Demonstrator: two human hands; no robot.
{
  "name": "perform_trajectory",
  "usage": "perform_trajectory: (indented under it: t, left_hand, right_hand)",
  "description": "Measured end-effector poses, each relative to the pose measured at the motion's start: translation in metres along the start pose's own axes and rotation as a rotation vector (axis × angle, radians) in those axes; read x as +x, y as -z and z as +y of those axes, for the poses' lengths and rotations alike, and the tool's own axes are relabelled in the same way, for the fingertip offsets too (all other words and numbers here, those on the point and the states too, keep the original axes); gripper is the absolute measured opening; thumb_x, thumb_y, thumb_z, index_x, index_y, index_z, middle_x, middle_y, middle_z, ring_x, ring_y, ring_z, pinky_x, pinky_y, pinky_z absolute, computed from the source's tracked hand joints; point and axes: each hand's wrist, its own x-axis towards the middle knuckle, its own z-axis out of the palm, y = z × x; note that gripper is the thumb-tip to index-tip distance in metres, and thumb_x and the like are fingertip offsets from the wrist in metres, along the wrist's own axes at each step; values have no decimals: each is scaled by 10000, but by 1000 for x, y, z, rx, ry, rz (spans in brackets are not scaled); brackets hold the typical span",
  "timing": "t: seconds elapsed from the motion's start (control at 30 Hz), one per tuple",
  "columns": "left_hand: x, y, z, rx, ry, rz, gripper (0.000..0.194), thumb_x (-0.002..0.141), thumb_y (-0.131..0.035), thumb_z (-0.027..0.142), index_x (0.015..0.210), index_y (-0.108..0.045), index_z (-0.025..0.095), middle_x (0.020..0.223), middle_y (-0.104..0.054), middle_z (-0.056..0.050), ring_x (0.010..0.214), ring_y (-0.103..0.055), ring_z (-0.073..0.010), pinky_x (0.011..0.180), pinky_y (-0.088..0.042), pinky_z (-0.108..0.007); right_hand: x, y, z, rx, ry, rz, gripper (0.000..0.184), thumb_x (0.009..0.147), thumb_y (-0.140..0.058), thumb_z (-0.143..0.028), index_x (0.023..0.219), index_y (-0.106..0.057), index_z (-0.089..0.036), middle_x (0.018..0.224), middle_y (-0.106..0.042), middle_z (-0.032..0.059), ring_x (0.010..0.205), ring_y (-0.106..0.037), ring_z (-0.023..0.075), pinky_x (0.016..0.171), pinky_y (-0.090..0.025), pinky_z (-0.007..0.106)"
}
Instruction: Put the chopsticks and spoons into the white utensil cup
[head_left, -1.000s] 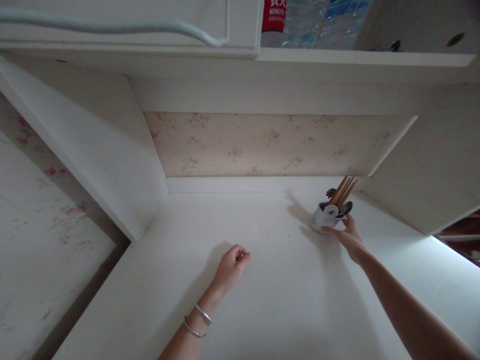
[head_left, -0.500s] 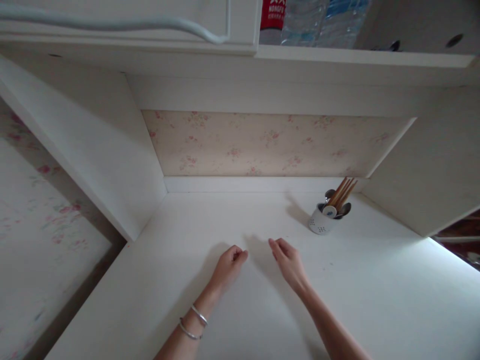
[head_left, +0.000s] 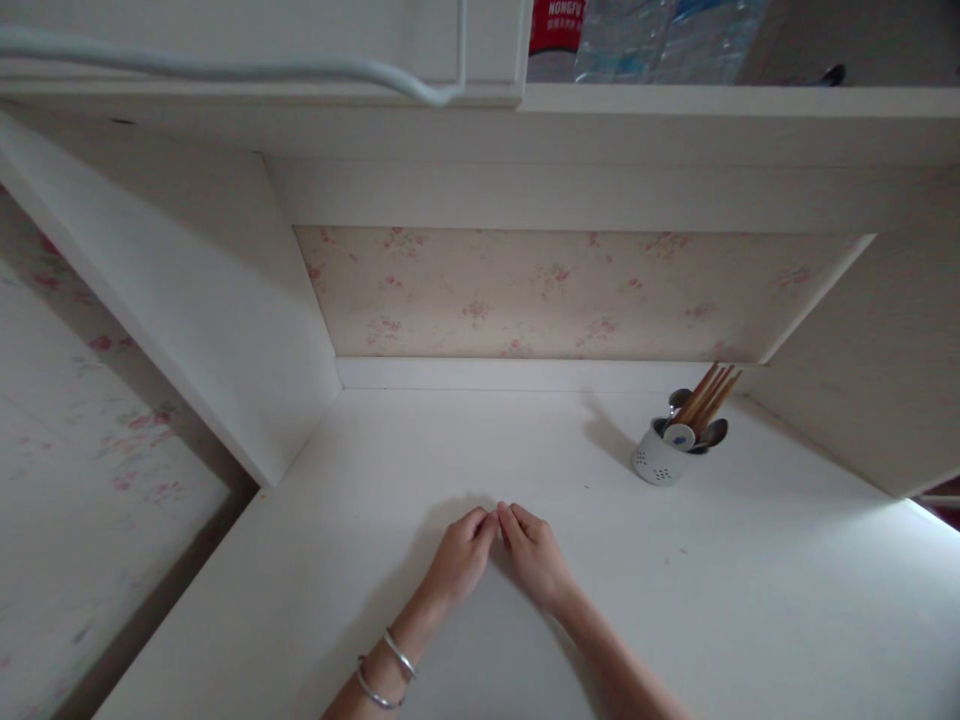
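Note:
My left hand (head_left: 463,552), with two silver bangles (head_left: 386,670) on its wrist, is curled closed above the white desktop (head_left: 315,580). My right hand (head_left: 534,555) is closed too, its fingers bent inward. Thumb side to thumb side, the two hands meet at their tips near the middle of the desk. No object shows in either one. Off to the right of my right hand stands a white perforated utensil holder (head_left: 655,462), holding wooden chopsticks (head_left: 705,398), several metal spoons and a white-ended piece with a blue mark.
Overhead runs a white shelf (head_left: 712,100) with clear plastic bottles (head_left: 630,40) and a red-labelled package (head_left: 555,25). A pale cable (head_left: 300,68) crosses the cabinet front. White side panels flank the desk, and floral wallpaper (head_left: 465,290) covers the back.
My hands have come together from being apart: the right one moved left and slightly toward me until it met the left. The view has shifted a little to the left.

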Motion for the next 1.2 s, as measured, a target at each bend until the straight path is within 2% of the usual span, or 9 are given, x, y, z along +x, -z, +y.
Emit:
perform_trajectory:
  t: [1.2]
  left_hand:
    - [1,2,-1,23,-6,-4,354,903,-376,440,692,-509,190,635,-478,27,643,-447,-139,596,-313,-249]
  right_hand:
    - [0,-2,1,-4,23,3,431,921,-386,-498,610,-457,-208,548,-411,-55,546,-371,123,529,-286,241]
